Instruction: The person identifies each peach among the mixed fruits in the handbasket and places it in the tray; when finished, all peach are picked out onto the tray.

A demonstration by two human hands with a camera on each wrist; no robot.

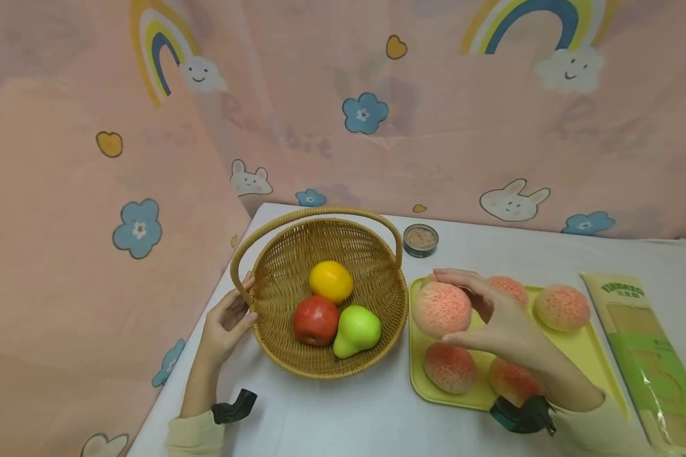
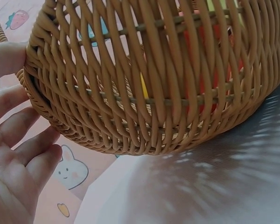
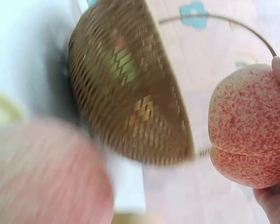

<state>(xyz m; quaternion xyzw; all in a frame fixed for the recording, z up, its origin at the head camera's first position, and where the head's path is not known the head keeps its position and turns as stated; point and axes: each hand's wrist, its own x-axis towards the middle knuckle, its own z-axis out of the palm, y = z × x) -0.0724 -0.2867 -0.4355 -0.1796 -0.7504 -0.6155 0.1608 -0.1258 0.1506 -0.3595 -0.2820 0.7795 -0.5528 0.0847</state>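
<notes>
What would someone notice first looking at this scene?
Probably the right hand gripping a speckled pink peach above the yellow tray that holds more peaches. Beside it stands a wicker basket with an orange, an apple and a pear inside, the left hand touching its rim.

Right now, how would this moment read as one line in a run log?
left hand: touches basket rim | right hand: holds peach above yellow tray | basket: orange, apple, pear

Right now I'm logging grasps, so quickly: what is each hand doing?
Left hand: open, fingers resting against the wicker basket by its handle.
Right hand: holding a peach above the yellow tray.
</notes>
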